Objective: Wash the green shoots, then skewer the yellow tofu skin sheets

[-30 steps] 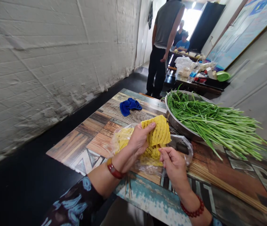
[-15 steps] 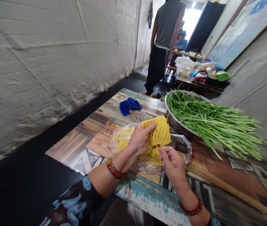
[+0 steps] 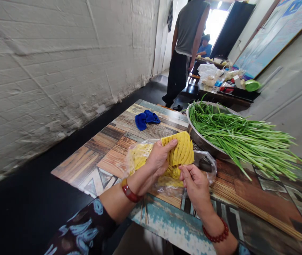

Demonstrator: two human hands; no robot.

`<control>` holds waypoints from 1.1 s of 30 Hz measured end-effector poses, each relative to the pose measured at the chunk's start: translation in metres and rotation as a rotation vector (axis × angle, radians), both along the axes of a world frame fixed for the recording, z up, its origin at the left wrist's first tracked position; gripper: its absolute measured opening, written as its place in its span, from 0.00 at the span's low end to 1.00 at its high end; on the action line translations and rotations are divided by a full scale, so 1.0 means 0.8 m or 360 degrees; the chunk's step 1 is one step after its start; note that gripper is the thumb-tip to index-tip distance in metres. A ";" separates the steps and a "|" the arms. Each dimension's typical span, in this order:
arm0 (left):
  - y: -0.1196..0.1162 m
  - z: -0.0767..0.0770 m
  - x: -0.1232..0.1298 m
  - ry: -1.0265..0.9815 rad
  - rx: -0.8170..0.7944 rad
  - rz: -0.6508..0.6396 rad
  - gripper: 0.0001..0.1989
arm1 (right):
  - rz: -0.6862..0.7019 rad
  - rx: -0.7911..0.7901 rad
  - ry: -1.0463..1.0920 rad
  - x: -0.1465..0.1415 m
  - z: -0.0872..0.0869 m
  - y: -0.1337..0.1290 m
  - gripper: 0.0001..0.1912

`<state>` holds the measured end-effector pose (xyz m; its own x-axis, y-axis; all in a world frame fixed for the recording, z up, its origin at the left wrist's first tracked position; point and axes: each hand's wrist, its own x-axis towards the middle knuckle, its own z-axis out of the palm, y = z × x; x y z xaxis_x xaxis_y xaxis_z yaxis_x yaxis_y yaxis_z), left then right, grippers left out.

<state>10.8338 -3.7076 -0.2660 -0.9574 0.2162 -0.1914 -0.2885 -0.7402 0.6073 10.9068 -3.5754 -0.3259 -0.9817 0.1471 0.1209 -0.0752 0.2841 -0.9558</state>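
My left hand (image 3: pixel 158 157) grips a yellow slab of food (image 3: pixel 181 147), cut with rows of parallel slits like scored dried tofu, thumb on top. Just below its near edge, my right hand (image 3: pixel 195 184) is closed in a pinch at the slab; a thin bamboo skewer seems to run through it, mostly hidden by the fingers. Under both hands lies a clear plastic bag (image 3: pixel 209 164) with more yellow slabs (image 3: pixel 138 156) in it. Several thin skewers (image 3: pixel 144 210) stick out over the table's near edge below my left wrist.
Right of the bag, a metal bowl (image 3: pixel 193 131) holds long green chives (image 3: pixel 246 138) that overhang its rim. A blue cloth (image 3: pixel 147 119) lies on the patterned table (image 3: pixel 92 148). More skewers (image 3: pixel 257 205) lie at right. Beyond, a person (image 3: pixel 188 46) stands near a cluttered table.
The yellow slab has shifted very slightly right and down in my left hand. My right hand stays pinched at its lower edge.
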 end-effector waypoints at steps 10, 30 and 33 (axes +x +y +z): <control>0.002 0.001 0.002 -0.0015 -0.0015 0.0009 0.24 | -0.0042 -0.0012 0.0028 -0.002 0.003 0.000 0.23; -0.004 0.000 -0.001 0.0093 -0.0044 0.0090 0.22 | 0.0061 -0.0026 -0.0006 -0.001 -0.003 0.007 0.18; -0.004 0.000 -0.002 0.0081 -0.0060 0.0102 0.23 | 0.0059 -0.0025 0.0010 -0.001 -0.006 0.008 0.18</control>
<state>10.8325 -3.7107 -0.2660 -0.9777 0.1475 -0.1493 -0.2094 -0.7324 0.6479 10.9063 -3.5687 -0.3304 -0.9857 0.1128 0.1250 -0.0912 0.2659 -0.9597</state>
